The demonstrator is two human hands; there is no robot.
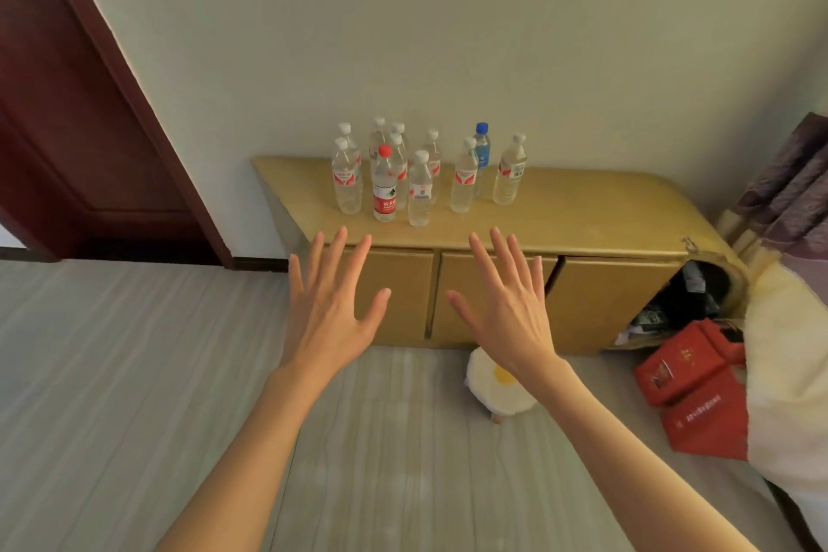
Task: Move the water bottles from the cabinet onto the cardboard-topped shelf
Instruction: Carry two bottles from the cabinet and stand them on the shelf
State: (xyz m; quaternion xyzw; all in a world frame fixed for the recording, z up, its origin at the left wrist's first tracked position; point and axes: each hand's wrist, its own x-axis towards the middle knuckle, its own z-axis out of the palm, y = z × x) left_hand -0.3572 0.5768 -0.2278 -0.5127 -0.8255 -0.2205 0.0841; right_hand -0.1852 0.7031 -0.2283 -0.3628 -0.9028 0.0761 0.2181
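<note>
Facing the cardboard-topped shelf, I take it as my landmark: a long low unit against the wall, its top and front panels covered in tan cardboard. The water bottles already stand upright on its top toward the left end, a tight cluster plus a few spaced out to the right; I judge they were set near the wall so none tips off the front edge. No cabinet shows, so I cannot tell whether more remain to be fetched.

Below the shelf's right end lie red bags on the floor, and before its middle front panel sits a fried-egg plush.

My left hand and right hand hover in front of the shelf's front panels, palms away from me, holding nothing; the fingers are straight and spread wide apart. The nearest bottles, the red-capped bottle and its clear neighbour, stand just beyond my left fingertips, apart from them. The blue-capped bottle stands farther back, beyond my right hand.
</note>
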